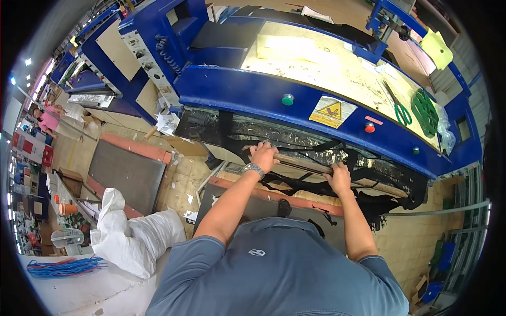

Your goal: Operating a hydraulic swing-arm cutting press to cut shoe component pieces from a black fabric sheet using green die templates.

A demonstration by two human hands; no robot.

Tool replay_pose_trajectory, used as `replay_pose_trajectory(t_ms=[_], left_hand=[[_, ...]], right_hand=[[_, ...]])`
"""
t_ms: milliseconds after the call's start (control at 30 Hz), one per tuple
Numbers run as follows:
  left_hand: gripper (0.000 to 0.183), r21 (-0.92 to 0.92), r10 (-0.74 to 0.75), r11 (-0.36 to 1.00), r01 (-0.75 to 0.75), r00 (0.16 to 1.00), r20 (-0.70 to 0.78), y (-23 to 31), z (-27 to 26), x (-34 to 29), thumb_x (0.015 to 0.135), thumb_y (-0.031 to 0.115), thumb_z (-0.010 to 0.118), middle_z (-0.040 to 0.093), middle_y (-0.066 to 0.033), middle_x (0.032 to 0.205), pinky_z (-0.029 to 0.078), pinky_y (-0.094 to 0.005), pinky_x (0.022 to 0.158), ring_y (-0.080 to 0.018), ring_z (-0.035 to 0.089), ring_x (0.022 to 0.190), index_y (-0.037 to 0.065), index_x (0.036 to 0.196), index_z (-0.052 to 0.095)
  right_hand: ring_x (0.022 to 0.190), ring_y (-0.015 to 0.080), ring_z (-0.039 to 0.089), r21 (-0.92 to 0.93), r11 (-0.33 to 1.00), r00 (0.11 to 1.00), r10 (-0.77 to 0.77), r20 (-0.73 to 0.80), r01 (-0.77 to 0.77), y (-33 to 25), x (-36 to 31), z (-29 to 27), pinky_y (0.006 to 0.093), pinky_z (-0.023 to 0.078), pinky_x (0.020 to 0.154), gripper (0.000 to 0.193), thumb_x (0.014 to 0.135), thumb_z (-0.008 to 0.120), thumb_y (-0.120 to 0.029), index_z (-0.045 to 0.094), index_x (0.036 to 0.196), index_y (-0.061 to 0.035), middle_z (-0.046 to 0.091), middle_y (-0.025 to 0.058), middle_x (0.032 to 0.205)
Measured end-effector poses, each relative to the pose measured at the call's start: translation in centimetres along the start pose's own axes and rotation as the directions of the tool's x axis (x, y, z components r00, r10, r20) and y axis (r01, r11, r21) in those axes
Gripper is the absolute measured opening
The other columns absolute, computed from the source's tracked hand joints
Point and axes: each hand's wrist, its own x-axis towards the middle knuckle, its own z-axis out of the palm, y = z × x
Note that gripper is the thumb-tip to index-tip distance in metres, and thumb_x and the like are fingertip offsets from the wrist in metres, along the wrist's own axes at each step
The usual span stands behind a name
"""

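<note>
My left hand [263,157] is closed over the edge of a long, narrow brown strip [300,163], with a metal watch on its wrist. Further right, my right hand [339,179] grips the same strip near its other end. The strip, perhaps a steel-edged cutting die, lies level along the front of a blue machine [211,87]. Black cut material [385,179] with strap-like pieces drapes around and under it. Behind the strip runs a dark, worn ledge [263,129]. Fingertips on the strip's underside are hidden.
Green-handled scissors [401,111], a green coil [424,113] and yellow sheets [287,48] lie on the machine's top. A green button [287,99] and red button [370,127] face me. A white sack [134,231] stands at left; a person [48,118] is far left.
</note>
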Motion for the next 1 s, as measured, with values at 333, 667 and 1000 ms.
replay_pose_trajectory(t_ms=[333, 667, 1000], left_hand=[[0.034, 0.057, 0.029, 0.998, -0.030, 0.999, 0.021, -0.1, 0.1, -0.9, 0.081, 0.031, 0.089, 0.065, -0.0076, 0.115, 0.036, -0.0506, 0.097, -0.0310, 0.054, 0.120, 0.018, 0.110, 0.077], [0.029, 0.021, 0.106, 0.994, -0.106, 0.994, -0.027, -0.9, -0.7, -12.0, 0.080, 0.031, 0.088, 0.065, -0.0052, 0.101, 0.043, -0.0488, 0.090, -0.0294, 0.062, 0.104, 0.015, 0.102, 0.076], [0.021, -0.516, -0.464, 0.820, 0.249, 0.816, -0.345, -12.9, -7.9, -11.6, 0.101, 0.017, 0.076, 0.077, -0.0084, 0.100, 0.055, -0.0301, 0.076, -0.0137, 0.070, 0.084, 0.001, 0.113, 0.075]], right_hand=[[0.109, 0.0425, 0.066, 0.068, 0.998, 1.000, 0.007, -0.007, -0.007, -0.2, -0.7, 0.4, 0.0507, 0.056, 0.092, 0.039, 0.077, 0.092, -0.023, 0.075, 0.104, -0.0003, 0.068, 0.0207, 0.108], [0.104, 0.0432, 0.072, 0.149, 0.989, 0.842, -0.067, 0.535, -0.015, -3.9, -3.0, -3.4, 0.0516, 0.058, 0.090, 0.046, 0.085, 0.086, -0.044, 0.078, 0.100, -0.0014, 0.075, 0.0209, 0.109], [0.098, 0.0307, 0.058, 0.126, 0.744, 0.747, -0.664, 0.028, 0.656, -12.4, -0.3, 4.9, 0.0438, 0.044, 0.084, 0.024, 0.084, 0.082, -0.029, 0.068, 0.091, -0.0097, 0.058, 0.0098, 0.099]])
